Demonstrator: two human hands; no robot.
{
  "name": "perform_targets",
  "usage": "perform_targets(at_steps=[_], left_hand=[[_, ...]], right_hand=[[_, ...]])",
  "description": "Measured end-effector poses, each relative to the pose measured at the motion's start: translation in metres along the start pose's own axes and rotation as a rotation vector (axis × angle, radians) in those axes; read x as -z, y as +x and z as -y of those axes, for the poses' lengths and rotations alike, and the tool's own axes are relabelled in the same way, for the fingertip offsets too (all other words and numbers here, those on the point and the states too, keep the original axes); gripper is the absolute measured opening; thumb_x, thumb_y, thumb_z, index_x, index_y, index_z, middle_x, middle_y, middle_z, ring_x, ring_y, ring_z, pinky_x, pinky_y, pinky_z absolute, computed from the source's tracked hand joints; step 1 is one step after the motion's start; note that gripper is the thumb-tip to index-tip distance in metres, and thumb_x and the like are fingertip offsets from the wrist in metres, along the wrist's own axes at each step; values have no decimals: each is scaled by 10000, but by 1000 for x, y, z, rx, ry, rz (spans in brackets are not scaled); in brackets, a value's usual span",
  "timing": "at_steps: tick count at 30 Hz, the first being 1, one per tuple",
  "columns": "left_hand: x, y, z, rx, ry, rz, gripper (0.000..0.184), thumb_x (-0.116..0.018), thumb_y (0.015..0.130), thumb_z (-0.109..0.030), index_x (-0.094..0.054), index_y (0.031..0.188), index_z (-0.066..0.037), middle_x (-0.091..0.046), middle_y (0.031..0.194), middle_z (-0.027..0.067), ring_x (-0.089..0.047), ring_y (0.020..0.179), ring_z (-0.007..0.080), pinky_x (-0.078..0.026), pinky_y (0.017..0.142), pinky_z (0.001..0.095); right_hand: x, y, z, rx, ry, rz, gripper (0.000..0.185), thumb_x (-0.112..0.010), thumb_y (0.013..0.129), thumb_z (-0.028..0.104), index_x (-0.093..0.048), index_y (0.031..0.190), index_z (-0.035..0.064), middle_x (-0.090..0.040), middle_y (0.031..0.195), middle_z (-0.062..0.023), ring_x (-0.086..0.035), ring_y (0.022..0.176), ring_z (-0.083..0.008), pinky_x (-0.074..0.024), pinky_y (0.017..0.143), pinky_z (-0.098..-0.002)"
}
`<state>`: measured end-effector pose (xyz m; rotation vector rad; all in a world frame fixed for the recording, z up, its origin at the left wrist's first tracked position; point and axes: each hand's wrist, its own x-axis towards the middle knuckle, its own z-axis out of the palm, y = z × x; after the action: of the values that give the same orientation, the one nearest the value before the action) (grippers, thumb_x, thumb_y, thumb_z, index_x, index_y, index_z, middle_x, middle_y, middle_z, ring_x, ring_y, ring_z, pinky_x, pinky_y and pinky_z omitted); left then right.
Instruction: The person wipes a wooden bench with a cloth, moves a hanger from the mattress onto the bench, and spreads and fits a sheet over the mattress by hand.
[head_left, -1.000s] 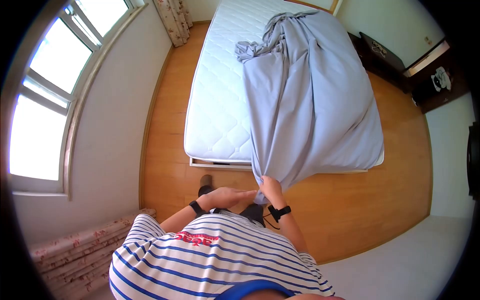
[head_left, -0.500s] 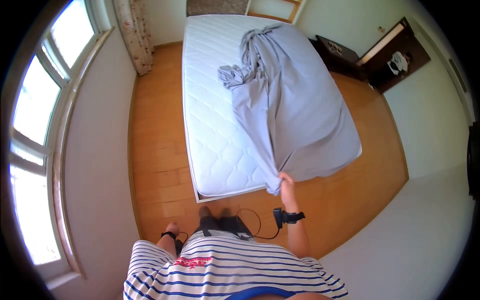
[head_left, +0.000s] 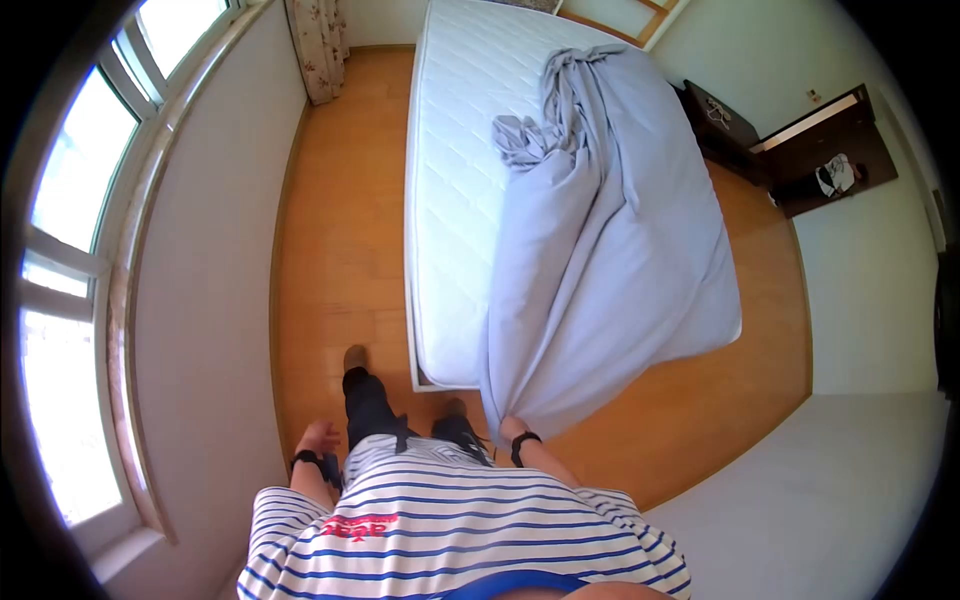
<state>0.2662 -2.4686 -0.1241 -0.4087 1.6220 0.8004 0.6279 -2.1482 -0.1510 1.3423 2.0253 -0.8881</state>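
Observation:
A large grey bed sheet (head_left: 590, 230) lies rumpled over the right part of a white quilted mattress (head_left: 455, 200), with a bunched clump near the mattress's middle. My right hand (head_left: 513, 430) grips the sheet's near end just past the foot of the bed, in front of my body. From there, long folds run up across the bed. My left hand (head_left: 318, 437) hangs at my left side near the wall, fingers apart and holding nothing. Both wrists wear black bands.
Windows (head_left: 85, 165) line the left wall, and a floral curtain (head_left: 318, 50) hangs at the far left corner. Wooden floor (head_left: 345, 230) runs between wall and bed. A dark cabinet (head_left: 720, 115) and a mirror (head_left: 835, 160) stand on the right.
My right hand has drawn the sheet's near end closer to my body and leftward, stretching it past the mattress foot. My feet have stepped left and forward; the view has shifted.

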Motion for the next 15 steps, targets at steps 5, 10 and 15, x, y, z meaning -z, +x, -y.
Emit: perform_targets(at_steps=[5, 10, 15], left_hand=[[70, 67, 19, 2, -193, -89, 344, -382, 822, -293, -466, 960, 10, -551, 771, 164, -547, 595, 286, -447, 497, 397], [127, 42, -106, -35, 158, 99, 358, -446, 812, -344, -469, 1015, -49, -548, 871, 114, -560, 659, 238, -461, 516, 328], [201, 146, -174, -573, -30, -83, 227, -415, 836, -234, -501, 958, -64, -533, 809, 67, -536, 674, 171, -433, 530, 265]], right_hand=[[-29, 27, 86, 133, 428, -45, 328, -435, 784, 256, -549, 969, 10, -572, 934, -193, -552, 867, -319, -421, 745, -374], [-3, 28, 159, -171, -51, 66, 303, -438, 738, 274, -590, 887, 58, -581, 907, -184, -558, 869, -305, -433, 737, -380], [78, 66, 290, 171, 421, 168, 216, -406, 777, 105, -577, 866, 7, -597, 765, -102, -563, 675, -178, -445, 627, -295]])
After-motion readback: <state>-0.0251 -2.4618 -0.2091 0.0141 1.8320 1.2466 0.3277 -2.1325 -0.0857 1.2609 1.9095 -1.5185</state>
